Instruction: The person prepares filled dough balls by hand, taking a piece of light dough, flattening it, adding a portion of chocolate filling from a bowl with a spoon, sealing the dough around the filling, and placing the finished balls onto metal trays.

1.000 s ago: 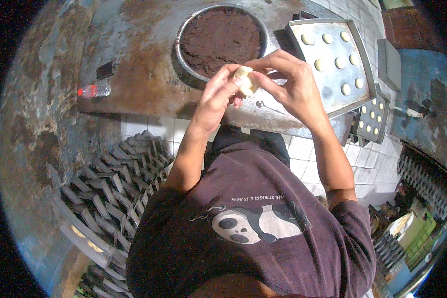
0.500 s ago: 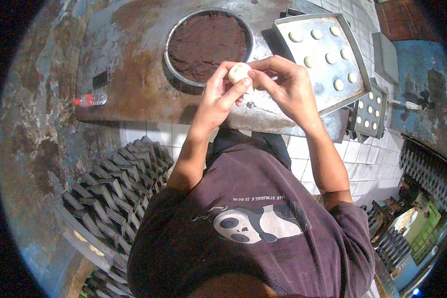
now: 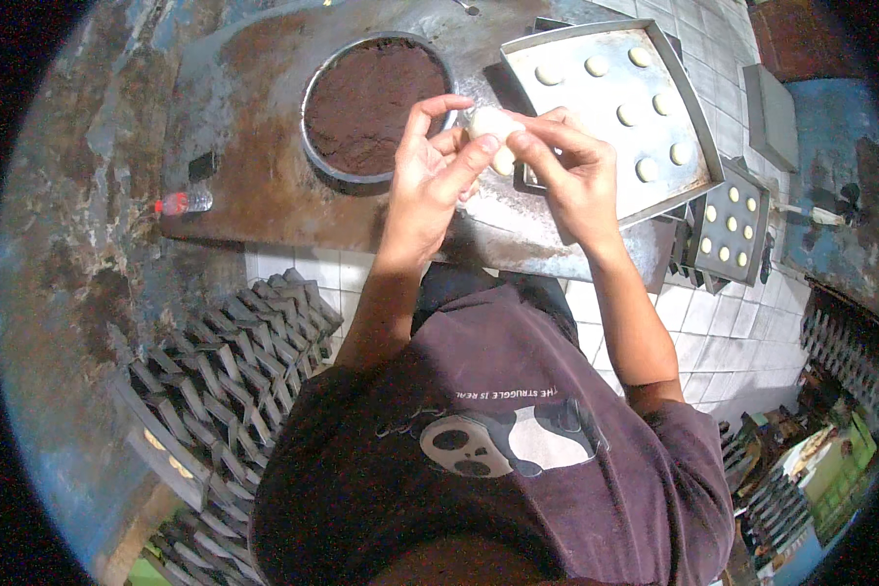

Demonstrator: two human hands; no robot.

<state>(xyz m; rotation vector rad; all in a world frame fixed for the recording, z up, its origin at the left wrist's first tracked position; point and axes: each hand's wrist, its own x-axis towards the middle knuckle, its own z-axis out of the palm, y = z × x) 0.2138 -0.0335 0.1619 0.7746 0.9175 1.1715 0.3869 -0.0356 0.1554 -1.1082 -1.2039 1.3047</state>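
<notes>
I see a pale dough ball point(image 3: 491, 124) held above the worn metal table point(image 3: 264, 186), between the round pan and the large tray. Both of my hands grip it. My left hand point(image 3: 428, 186) cups it from the left and below, with the thumb and fingers curled up against its side and the index finger raised above it. My right hand point(image 3: 571, 176) closes on it from the right, with its fingertips point(image 3: 520, 145) pressed onto the lower front of the ball. Neither hand is spread wide; both are narrowed around the dough.

Directly left of the ball stands a round metal pan point(image 3: 314, 146) filled with dark brown filling point(image 3: 371, 103). The left hand overlaps the near right rim of this pan in the view.

To the right lies a large baking tray point(image 3: 689, 117) with raised edges. It carries several small pale dough pieces point(image 3: 598, 66), set well apart from one another. My right hand covers the tray's near left corner.

Further right, off the table edge, a smaller dark tray point(image 3: 731, 230) holds rows of similar pale pieces.

Near the left table edge lies a small clear bottle with a red cap point(image 3: 181, 203). Below the table, on my left, stand stacked dark crates point(image 3: 225, 381) on a white tiled floor point(image 3: 713, 322).
</notes>
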